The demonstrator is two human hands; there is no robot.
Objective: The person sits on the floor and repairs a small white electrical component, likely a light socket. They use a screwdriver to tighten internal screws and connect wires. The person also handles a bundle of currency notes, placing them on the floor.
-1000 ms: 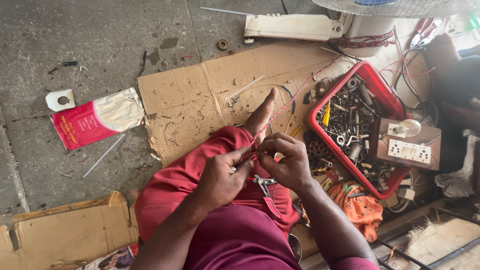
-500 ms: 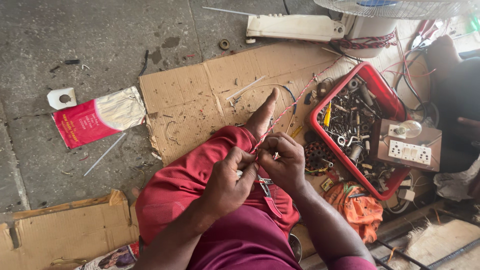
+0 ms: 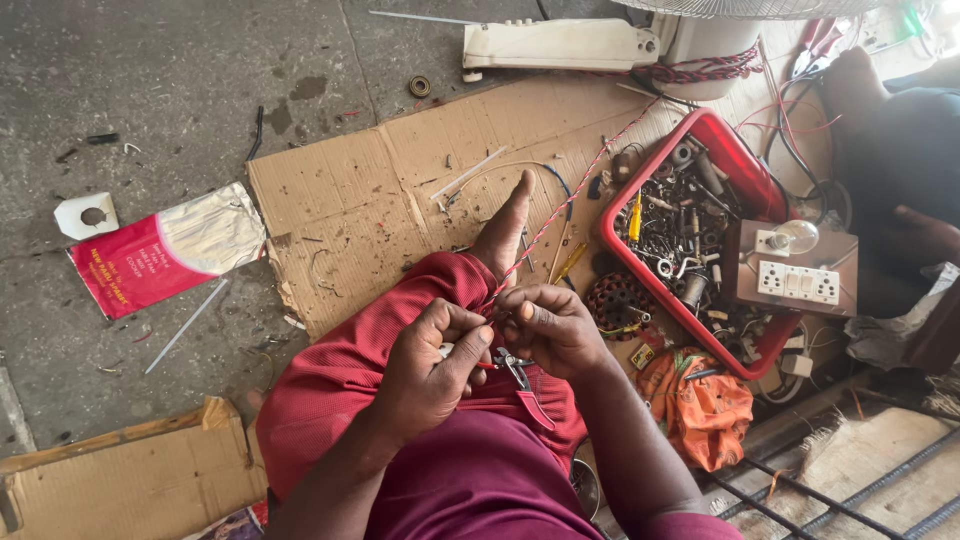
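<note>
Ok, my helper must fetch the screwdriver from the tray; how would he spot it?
Find the red tray right of the cardboard sheet. Among its grey metal bits, near the left wall, stands the screwdriver, the only bright yellow handle there.

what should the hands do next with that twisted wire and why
Probably keep the wire taut and work its end loose. Both hands, left and right, pinch the end together above the knee, the wire runs off in a straight line, and the pliers lie unused on the lap.
</note>
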